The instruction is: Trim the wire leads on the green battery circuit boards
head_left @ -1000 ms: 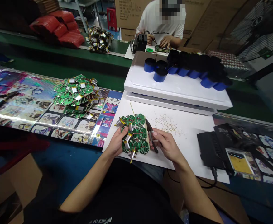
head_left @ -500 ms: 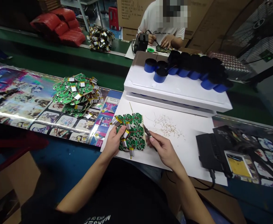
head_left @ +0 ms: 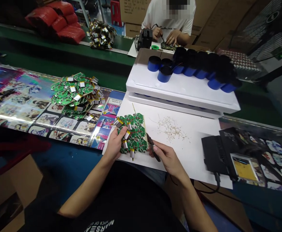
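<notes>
My left hand (head_left: 114, 143) is closed on the left side of a green circuit board panel (head_left: 137, 133), thumb on top. Small silver battery cells (head_left: 132, 153) with yellow ends are attached along the panel's left and lower parts. A slim dark tool (head_left: 153, 149), tapering towards the panel, is held between the thumb and fingers of my right hand (head_left: 168, 156). Its tip is by the pale strip on the panel's right edge; whether they touch, I cannot tell. The panel is over white paper (head_left: 179, 158).
Wire scraps (head_left: 171, 129) lie on the paper. Stacked panels with cells (head_left: 75, 93) are at left. A white foam box (head_left: 141, 79) carries blue-and-black cylinders (head_left: 164, 74). A black box with a cable (head_left: 213, 153) is at right. Opposite, a person (head_left: 167, 24) works on another board.
The whole scene has shifted slightly up and left in view. The tool's tip has moved a little down along the panel's right edge. Both hands keep their hold.
</notes>
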A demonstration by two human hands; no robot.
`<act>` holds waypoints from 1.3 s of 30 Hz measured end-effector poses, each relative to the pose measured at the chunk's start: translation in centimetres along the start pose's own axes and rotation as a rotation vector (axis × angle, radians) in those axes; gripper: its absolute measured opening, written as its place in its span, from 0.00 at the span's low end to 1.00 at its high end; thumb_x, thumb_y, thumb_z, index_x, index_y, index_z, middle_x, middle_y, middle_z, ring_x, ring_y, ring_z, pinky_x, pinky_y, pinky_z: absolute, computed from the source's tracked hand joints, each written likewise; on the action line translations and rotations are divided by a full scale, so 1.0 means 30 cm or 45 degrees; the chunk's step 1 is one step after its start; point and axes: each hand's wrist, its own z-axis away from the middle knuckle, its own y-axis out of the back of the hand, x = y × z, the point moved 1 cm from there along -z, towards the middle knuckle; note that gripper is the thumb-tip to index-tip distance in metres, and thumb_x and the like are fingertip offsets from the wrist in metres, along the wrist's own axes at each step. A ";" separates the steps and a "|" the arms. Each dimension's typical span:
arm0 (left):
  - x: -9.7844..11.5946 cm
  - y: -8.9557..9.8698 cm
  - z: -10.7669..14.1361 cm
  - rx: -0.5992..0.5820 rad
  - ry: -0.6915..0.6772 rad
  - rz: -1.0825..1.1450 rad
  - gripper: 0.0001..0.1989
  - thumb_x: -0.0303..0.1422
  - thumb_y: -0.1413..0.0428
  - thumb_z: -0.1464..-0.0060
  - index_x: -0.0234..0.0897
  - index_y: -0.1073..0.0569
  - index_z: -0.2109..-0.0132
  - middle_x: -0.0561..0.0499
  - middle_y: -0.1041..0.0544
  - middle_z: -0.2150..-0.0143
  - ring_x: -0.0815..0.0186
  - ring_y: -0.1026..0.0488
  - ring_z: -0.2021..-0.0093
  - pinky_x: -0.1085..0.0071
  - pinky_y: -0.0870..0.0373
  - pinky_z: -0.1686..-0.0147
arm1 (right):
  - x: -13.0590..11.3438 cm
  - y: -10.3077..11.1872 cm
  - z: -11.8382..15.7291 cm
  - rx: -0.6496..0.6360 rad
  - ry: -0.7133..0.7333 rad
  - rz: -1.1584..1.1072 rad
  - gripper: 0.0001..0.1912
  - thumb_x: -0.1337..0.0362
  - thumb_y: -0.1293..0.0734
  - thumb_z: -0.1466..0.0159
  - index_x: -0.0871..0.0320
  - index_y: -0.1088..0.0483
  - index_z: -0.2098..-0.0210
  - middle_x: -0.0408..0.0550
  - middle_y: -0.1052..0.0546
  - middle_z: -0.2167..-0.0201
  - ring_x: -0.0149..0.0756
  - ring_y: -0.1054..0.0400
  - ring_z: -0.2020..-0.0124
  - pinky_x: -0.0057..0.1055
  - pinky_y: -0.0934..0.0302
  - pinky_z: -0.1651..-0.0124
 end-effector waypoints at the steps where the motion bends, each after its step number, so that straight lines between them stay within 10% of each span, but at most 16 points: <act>1: 0.007 0.005 -0.004 0.018 -0.034 -0.016 0.25 0.45 0.29 0.46 0.38 0.22 0.46 0.47 0.16 0.51 0.56 0.18 0.48 0.63 0.22 0.45 | -0.004 0.009 0.011 0.015 0.017 0.098 0.22 0.47 0.34 0.27 0.56 0.20 0.47 0.50 0.20 0.60 0.40 0.29 0.62 0.38 0.32 0.54; 6: 0.022 0.014 -0.006 0.061 -0.056 -0.063 0.24 0.45 0.29 0.46 0.40 0.21 0.46 0.48 0.15 0.54 0.56 0.18 0.48 0.64 0.21 0.46 | -0.012 0.010 0.053 0.025 0.015 0.244 0.20 0.48 0.35 0.26 0.56 0.19 0.58 0.46 0.25 0.70 0.37 0.34 0.68 0.34 0.36 0.62; 14: 0.019 -0.018 -0.019 0.038 0.206 0.121 0.26 0.44 0.27 0.50 0.35 0.20 0.49 0.46 0.15 0.60 0.56 0.16 0.60 0.63 0.17 0.56 | 0.030 -0.067 0.041 -0.210 -0.210 -0.721 0.23 0.43 0.31 0.32 0.58 0.23 0.66 0.49 0.24 0.68 0.36 0.32 0.74 0.34 0.35 0.72; 23: 0.153 0.118 -0.087 0.271 -0.062 0.052 0.22 0.36 0.26 0.55 0.36 0.21 0.53 0.50 0.16 0.60 0.58 0.16 0.60 0.65 0.18 0.55 | -0.110 0.110 -0.049 -0.005 -0.020 0.173 0.24 0.44 0.36 0.27 0.57 0.25 0.68 0.44 0.28 0.75 0.35 0.33 0.73 0.33 0.38 0.66; 32: 0.109 0.181 -0.062 0.274 0.006 0.129 0.24 0.37 0.27 0.52 0.36 0.22 0.49 0.49 0.15 0.58 0.59 0.16 0.58 0.65 0.17 0.55 | -0.276 0.053 -0.294 -0.010 -0.003 1.240 0.18 0.59 0.44 0.23 0.56 0.23 0.57 0.53 0.19 0.62 0.46 0.25 0.60 0.34 0.42 0.60; 39: 0.097 0.198 -0.072 0.279 -0.017 0.240 0.24 0.37 0.25 0.56 0.35 0.21 0.52 0.52 0.16 0.63 0.60 0.16 0.61 0.65 0.17 0.55 | -0.254 0.013 -0.383 0.113 -0.107 1.336 0.22 0.51 0.37 0.27 0.61 0.31 0.41 0.60 0.19 0.49 0.51 0.23 0.52 0.34 0.37 0.59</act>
